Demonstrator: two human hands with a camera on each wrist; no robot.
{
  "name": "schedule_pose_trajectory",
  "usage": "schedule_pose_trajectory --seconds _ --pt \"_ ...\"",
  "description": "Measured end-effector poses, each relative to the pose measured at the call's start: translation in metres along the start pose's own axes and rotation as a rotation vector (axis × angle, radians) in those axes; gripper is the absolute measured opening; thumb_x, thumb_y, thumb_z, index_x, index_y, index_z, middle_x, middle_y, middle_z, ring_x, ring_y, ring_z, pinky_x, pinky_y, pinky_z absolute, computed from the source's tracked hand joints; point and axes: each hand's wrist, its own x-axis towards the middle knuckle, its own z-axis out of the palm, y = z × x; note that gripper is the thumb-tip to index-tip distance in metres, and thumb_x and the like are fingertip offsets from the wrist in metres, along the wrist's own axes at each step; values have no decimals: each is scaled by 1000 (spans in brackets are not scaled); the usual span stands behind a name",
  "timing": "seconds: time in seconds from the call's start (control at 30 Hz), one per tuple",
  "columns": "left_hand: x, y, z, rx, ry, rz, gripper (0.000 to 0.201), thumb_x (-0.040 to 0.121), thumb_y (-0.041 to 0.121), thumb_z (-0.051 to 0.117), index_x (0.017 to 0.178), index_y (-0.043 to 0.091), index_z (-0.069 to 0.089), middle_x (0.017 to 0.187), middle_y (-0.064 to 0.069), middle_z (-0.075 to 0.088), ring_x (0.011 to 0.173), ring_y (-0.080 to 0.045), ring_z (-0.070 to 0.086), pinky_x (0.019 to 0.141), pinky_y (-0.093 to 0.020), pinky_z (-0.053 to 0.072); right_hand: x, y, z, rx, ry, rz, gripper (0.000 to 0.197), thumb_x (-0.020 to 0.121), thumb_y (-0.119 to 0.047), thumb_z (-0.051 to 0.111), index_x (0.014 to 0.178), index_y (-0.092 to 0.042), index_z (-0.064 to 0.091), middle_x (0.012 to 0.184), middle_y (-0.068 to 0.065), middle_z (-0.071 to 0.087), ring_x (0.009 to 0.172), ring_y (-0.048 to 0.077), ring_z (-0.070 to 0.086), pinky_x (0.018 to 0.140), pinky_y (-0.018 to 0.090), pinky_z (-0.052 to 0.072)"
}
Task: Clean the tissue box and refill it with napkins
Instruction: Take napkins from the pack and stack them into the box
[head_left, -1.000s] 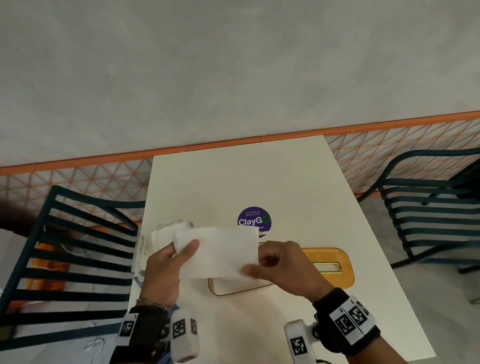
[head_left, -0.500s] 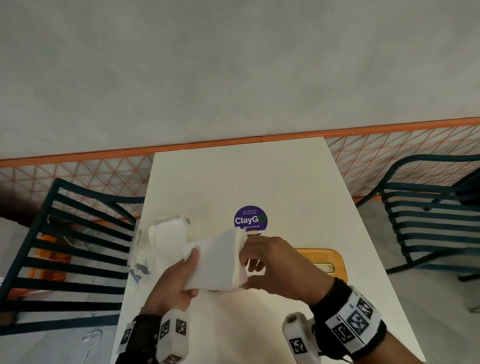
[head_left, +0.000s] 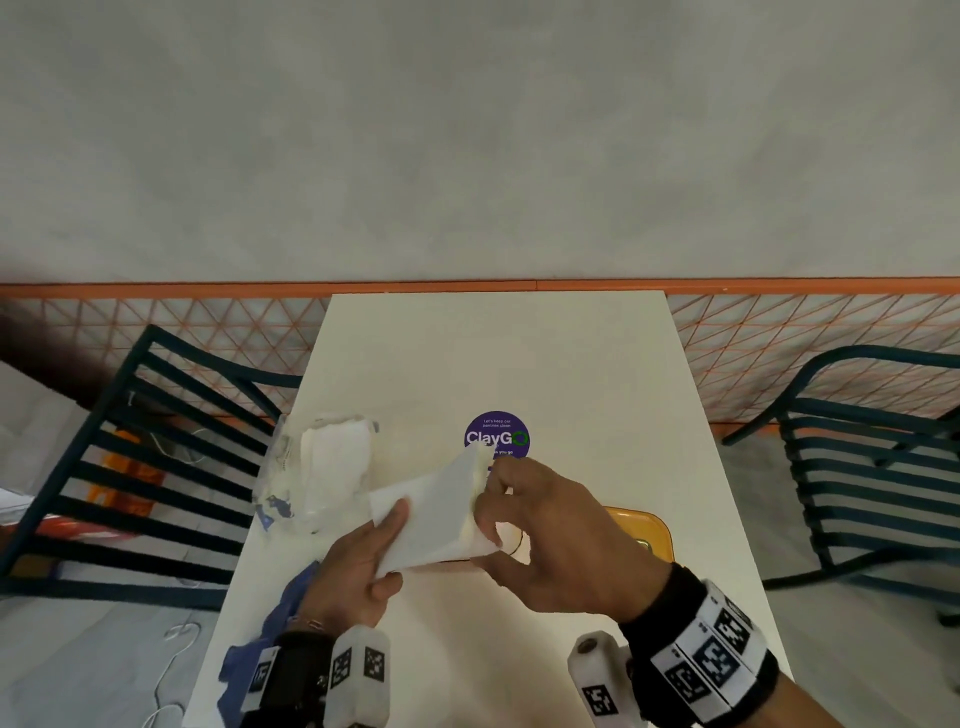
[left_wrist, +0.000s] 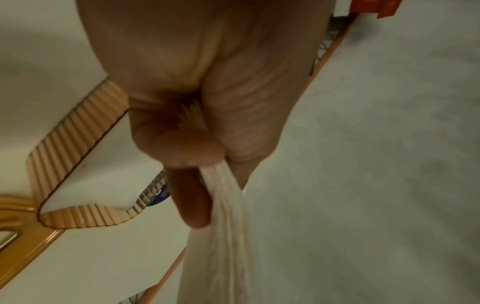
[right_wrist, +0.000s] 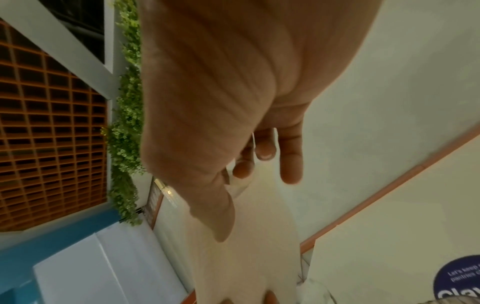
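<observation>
A stack of white napkins (head_left: 434, 514) hangs between both hands above the white table (head_left: 519, 353). My left hand (head_left: 387, 545) grips its near-left end, thumb on top; in the left wrist view the left hand (left_wrist: 202, 156) pinches the napkins (left_wrist: 223, 226) edge-on. My right hand (head_left: 488, 514) holds the right end, and in the right wrist view the right hand (right_wrist: 233, 185) lays its thumb along the napkins (right_wrist: 249, 257). The open ribbed tissue box (left_wrist: 72, 121) sits under the hands, mostly hidden in the head view. Its orange slotted lid (head_left: 644, 525) lies to the right.
A plastic-wrapped napkin pack (head_left: 322, 467) lies at the table's left edge, with a blue cloth (head_left: 275, 623) nearer me. A purple ClayGo sticker (head_left: 496, 436) marks the table's middle. Dark slatted chairs (head_left: 130, 467) (head_left: 872, 467) flank the table; a wall stands behind it.
The napkin stack, first held flat and wide, has been turned and tilted, with its right end raised. Both hands have kept their hold and moved closer together.
</observation>
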Motion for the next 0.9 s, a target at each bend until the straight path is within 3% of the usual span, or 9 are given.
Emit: schedule_pose_trajectory --seconds 0.07,0.13,0.33,0.47,0.53,0.63,0.73,0.8,0.9 --pt "-5 -1 3 -17 -8 -88 56 76 58 82 98 9 68 67 1 60 46 -10 49 34 -17 40 -4 -4 -5 -14 34 -40 16 83 -42 74 86 -30 64 103 -13 52 89 9 50 63 29 48" --pt "-10 0 6 6 -23 -193 49 87 53 71 79 7 57 50 0 44 30 -8 31 29 -15 23 -6 -6 -11 -32 41 -81 17 86 -46 74 85 -31 65 106 -16 56 91 11 51 63 30 49" --pt "-25 -1 19 60 -42 -282 49 85 53 67 59 15 50 42 3 38 28 -8 28 30 -14 21 -11 4 -15 -46 14 -91 11 85 -39 75 84 -34 66 82 -18 65 78 6 44 60 25 45" --pt "-26 -6 24 -33 -42 -260 35 86 40 71 80 9 57 50 -1 40 29 -8 29 28 -14 22 -13 14 -12 -22 137 0 14 78 -34 81 82 -34 68 77 -22 55 71 -5 35 64 6 30" --pt "-22 -14 21 -70 -19 -216 43 80 37 78 100 4 61 56 -4 42 33 -9 30 28 -14 24 -16 16 -7 102 196 89 19 78 -39 84 86 -34 67 79 -30 54 66 -2 46 62 9 37" --pt "-20 -17 21 -60 37 -82 65 65 37 91 113 1 66 68 -8 50 42 -11 36 31 -16 26 -19 20 5 296 271 364 45 71 -42 90 105 -35 61 104 -24 58 78 6 63 60 17 51" --pt "-24 -10 28 -14 118 86 38 80 23 83 116 14 71 91 -7 69 60 -11 56 39 -20 33 -20 28 14 516 140 706 71 75 -36 88 131 -38 44 127 -24 53 94 -2 67 71 17 57" --pt "-24 -5 29 13 172 156 33 85 18 80 116 24 71 103 -3 76 84 -16 66 50 -26 40 -18 36 18 904 31 825 75 86 -23 80 147 -26 37 138 -6 56 104 7 71 87 31 61" --pt "-17 -3 25 72 229 221 45 81 18 84 121 30 67 108 0 77 93 -23 72 55 -31 48 -13 51 25 1428 -175 753 46 102 -15 59 145 -5 48 138 19 62 125 33 63 105 45 52"
